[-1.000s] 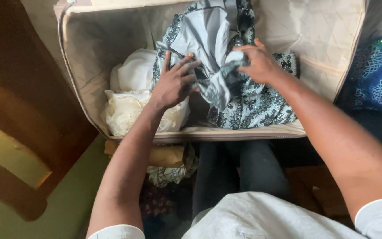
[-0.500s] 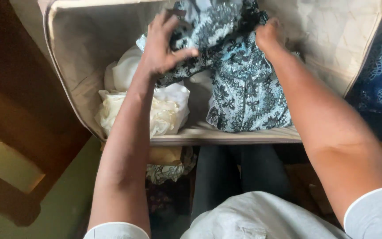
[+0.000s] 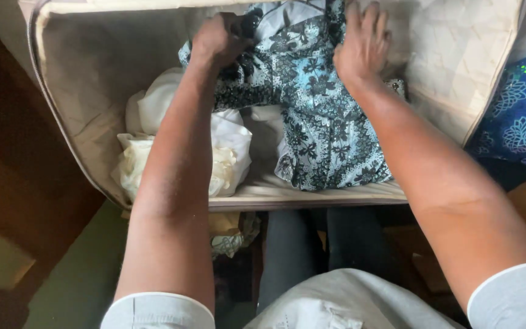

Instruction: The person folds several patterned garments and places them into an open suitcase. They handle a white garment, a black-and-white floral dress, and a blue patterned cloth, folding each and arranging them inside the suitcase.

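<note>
Head view: nearest me inside the beige fabric storage box [image 3: 92, 116], white bundled cloths [image 3: 232, 146] lie at its left. Beside them, the blue-and-black patterned garment [image 3: 318, 122] runs toward its far wall. My left hand [image 3: 217, 39] grips the garment's far left edge, fist closed; my right hand [image 3: 363, 42] presses flat on it, fingers spread.

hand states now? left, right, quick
Left hand: closed, gripping the blue patterned garment.
Right hand: open, fingers spread, pressing flat on the same garment.
</note>
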